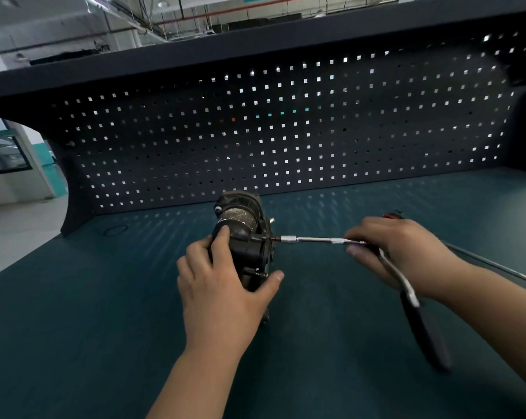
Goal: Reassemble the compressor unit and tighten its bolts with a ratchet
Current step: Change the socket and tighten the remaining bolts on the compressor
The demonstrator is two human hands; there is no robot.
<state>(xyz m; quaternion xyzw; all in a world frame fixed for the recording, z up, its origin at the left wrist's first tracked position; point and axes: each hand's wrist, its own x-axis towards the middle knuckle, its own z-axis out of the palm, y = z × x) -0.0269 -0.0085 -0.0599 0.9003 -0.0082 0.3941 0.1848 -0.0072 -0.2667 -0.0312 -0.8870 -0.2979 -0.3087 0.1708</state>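
Compressor (243, 237) stands on the bench (104, 328), wrapped by my left hand (225, 285): fingers curled over its left end, thumb pressed against its near right corner. My right hand (406, 252) grips the ratchet (421, 325) at its head, fingers curled around it, and the handle hangs below the palm. From those fingertips the extension (313, 239) runs left into the compressor's right side.

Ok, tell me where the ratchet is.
Head view, right of centre: the ratchet is in the right hand, its extension tip meeting the compressor unit from the right.
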